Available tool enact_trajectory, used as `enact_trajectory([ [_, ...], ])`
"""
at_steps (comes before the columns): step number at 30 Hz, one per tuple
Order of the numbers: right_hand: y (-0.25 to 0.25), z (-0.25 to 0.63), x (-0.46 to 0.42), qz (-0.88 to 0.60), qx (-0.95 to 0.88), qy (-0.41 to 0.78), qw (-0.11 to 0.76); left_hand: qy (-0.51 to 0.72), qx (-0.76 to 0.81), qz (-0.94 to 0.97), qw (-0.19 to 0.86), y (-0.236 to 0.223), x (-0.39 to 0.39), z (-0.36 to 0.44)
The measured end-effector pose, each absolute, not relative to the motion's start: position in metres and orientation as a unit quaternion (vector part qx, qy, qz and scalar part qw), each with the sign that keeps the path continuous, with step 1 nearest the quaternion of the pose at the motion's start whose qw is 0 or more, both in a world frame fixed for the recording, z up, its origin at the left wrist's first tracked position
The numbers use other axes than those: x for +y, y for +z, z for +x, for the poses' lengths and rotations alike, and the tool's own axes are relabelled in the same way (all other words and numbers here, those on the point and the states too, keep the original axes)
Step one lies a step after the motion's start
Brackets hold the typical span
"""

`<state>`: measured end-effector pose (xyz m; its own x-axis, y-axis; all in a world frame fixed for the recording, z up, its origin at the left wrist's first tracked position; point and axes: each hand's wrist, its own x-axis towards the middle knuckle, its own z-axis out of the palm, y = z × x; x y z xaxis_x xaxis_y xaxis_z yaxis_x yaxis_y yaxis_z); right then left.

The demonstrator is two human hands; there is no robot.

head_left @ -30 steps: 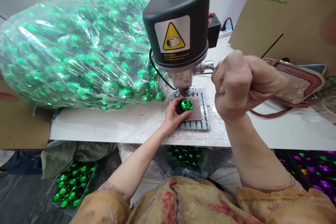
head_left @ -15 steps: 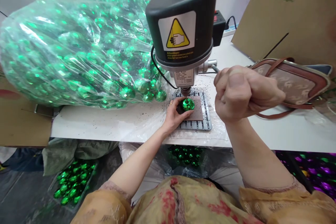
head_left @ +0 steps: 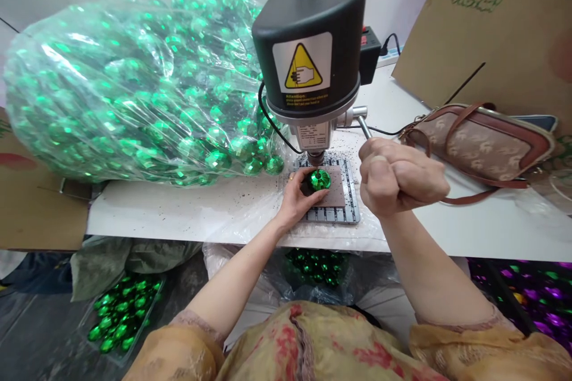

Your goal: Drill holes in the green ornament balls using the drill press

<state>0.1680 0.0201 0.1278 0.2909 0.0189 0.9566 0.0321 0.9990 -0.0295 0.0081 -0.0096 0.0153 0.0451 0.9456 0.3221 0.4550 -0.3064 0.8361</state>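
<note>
A: What's the largest thing around the left hand (head_left: 297, 196)?
B: The white table (head_left: 147, 208), running out to both sides of its grip. Next, a clear bag of green balls (head_left: 143, 89), lying left of that grip and farther back.
A: After those?
B: The drill press (head_left: 308, 18), its black head rising above and beyond the grip. Then a patterned handbag (head_left: 491, 140), well to the right of it, past the right hand (head_left: 397, 178).
A: Smaller?
B: A slotted metal plate (head_left: 352, 208), under the left hand, with a brown square pad (head_left: 338, 190) lying on it.
A: And the right hand?
B: Clenched in a fist about the end of a metal lever (head_left: 364, 126), right of the left-hand grip.
A: Smallest?
B: A shiny green ball (head_left: 320, 180), over the pad and beneath the press, grasped between left thumb and fingers.
</note>
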Motion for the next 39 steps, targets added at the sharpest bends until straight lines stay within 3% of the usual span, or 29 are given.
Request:
enact_trajectory([
  [7, 0.185, 0.159, 0.008, -0.153, -0.514, 0.092, 0.839, 0.465, 0.537, 0.642, 0.289, 0.018, -0.01, 0.014],
  [11, 0.212, 0.158, 0.016, -0.141, -0.528, 0.144, 0.825, 0.482, 0.553, 0.656, 0.18, 0.024, -0.039, 0.016],
  [17, 0.209, 0.157, 0.019, -0.158, -0.52, 0.128, 0.83, 0.306, 0.306, 0.901, 0.015, 0.003, -0.114, 0.002],
  [21, 0.207, 0.157, 0.019, -0.15, -0.521, 0.126, 0.831, 0.221, 0.268, 0.937, 0.032, -0.012, -0.134, -0.006],
  [29, 0.202, 0.159, 0.021, -0.135, -0.522, 0.126, 0.833, 0.195, 0.203, 0.96, 0.007, -0.009, -0.134, -0.016],
  [34, 0.203, 0.16, 0.018, -0.15, -0.531, 0.13, 0.824, 0.168, 0.362, 0.916, -0.039, 0.023, -0.079, -0.03],
  [39, 0.202, 0.163, 0.018, -0.133, -0.537, 0.139, 0.821, -0.005, 0.494, 0.862, -0.111, 0.084, 0.0, -0.038],
])
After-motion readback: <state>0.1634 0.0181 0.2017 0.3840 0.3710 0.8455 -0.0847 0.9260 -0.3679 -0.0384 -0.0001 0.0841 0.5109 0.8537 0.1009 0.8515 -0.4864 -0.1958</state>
